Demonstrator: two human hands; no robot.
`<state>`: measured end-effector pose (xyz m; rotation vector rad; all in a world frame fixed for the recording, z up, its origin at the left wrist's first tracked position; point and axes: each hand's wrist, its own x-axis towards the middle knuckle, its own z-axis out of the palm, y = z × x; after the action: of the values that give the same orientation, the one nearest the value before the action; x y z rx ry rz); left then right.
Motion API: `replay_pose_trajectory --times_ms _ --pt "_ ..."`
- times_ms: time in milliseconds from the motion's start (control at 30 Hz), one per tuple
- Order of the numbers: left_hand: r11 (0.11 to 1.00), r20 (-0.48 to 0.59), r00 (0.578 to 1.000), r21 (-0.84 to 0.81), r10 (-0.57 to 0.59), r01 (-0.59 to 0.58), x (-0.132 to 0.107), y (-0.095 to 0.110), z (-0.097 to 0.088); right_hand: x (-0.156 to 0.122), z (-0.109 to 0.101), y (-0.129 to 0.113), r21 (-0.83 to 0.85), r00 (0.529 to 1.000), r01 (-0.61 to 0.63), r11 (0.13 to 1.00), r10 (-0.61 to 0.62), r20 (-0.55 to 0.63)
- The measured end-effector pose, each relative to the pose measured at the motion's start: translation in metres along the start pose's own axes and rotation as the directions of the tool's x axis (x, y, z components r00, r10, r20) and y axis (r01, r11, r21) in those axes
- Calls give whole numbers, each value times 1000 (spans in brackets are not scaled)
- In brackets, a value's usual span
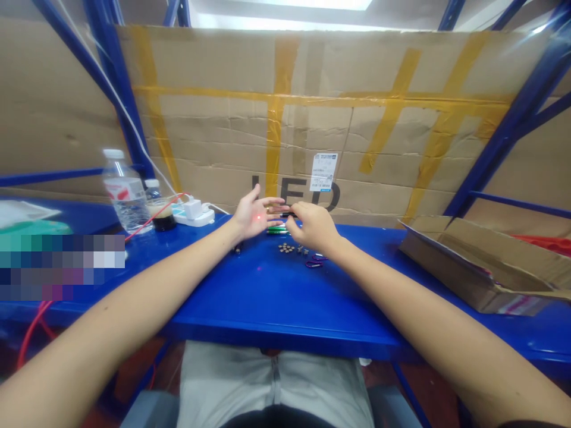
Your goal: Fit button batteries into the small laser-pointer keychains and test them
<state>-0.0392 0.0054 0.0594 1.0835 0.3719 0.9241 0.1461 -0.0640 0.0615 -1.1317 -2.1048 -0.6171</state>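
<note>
My left hand point(256, 215) is held up over the blue table with its palm turned toward the right hand and its fingers stretched out. A bright red light spot lies on that palm. Opposite it, my right hand point(314, 224) is closed around a slim black tube, a laser pointer point(288, 215), mostly hidden by the fingers. Beneath the hands lie shiny green tubes point(277, 229). Closer to me are several small round button cells point(286, 247), a few small metal parts point(302, 251) and purple carabiner clips point(314, 264). Small dark pieces point(237, 248) sit below my left wrist.
A water bottle point(127, 193), a small dark-filled bottle point(161, 208) and a white power strip point(194, 214) stand at the left. An open cardboard box point(486, 267) is at the right. A large cardboard panel point(214, 131) rises behind the blue table point(250, 303). Red cable point(151, 219) runs left.
</note>
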Motion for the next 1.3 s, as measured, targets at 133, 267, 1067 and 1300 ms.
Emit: replay_pose_trajectory --times_ms 133,267,1067,1300 --pt "1000 -15 1000 4 -4 4 -1 0 3 -1 1 5 9 1000 11 1000 -11 20" --pt "1000 0 1000 -3 -5 5 -2 0 5 -1 2 8 8 1000 18 1000 -18 20" --pt "525 88 993 843 82 -118 9 -10 -15 -4 22 25 142 931 15 990 -66 359" --pt "82 107 991 990 75 -113 6 -12 -19 -6 39 41 215 908 -130 968 29 419"
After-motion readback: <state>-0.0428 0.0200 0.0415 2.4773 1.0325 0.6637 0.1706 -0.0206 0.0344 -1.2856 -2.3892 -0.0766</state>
